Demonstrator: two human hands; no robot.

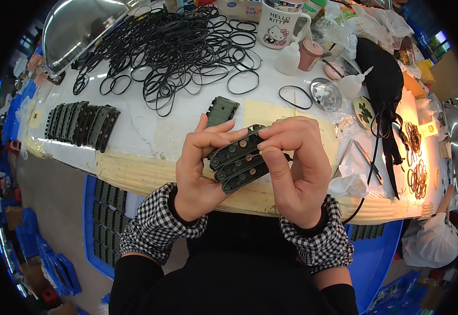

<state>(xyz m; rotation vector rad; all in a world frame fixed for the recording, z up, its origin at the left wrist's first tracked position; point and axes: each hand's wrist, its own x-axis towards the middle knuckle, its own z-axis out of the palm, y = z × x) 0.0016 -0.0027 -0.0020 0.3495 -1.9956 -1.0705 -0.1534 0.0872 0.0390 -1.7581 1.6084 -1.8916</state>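
Head view: left hand [200, 173] and right hand [297, 168] each have fingers closed on stacked green tread strips [238, 165]; uneven pressure could fan them onto the bench [150, 131].

I see both hands bare, left hand [197, 173] and right hand [297, 168]. Black-and-white checked cuffs [150, 228] gathered at both wrists, black sleeves [134, 278] above them, black top between.

dark green toothed strips [238, 163], black-and-white checked cuffs [155, 226]
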